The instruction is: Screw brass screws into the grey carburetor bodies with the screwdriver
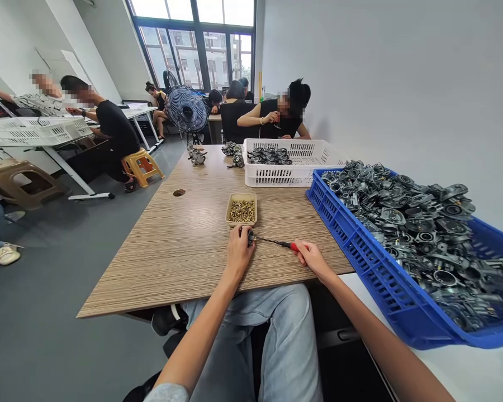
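My left hand (238,248) is closed around a dark grey metal part (250,237) on the wooden table, mostly covered by my fingers. A screwdriver (294,246) with a red and black handle lies in the grip of my right hand (311,259). Its long thin shaft points left, and the tip meets the part at a small brass-coloured piece. Just beyond my left hand stands a small beige tray (227,216) of many small brass fittings (242,211).
To the right, a blue crate (360,259) is heaped with dark metal castings (406,209). A white crate (276,177) with similar parts stands at the far side. Several loose castings (197,156) lie at the table's far edge. A person (285,114) sits opposite; others work farther back near a fan (187,110).
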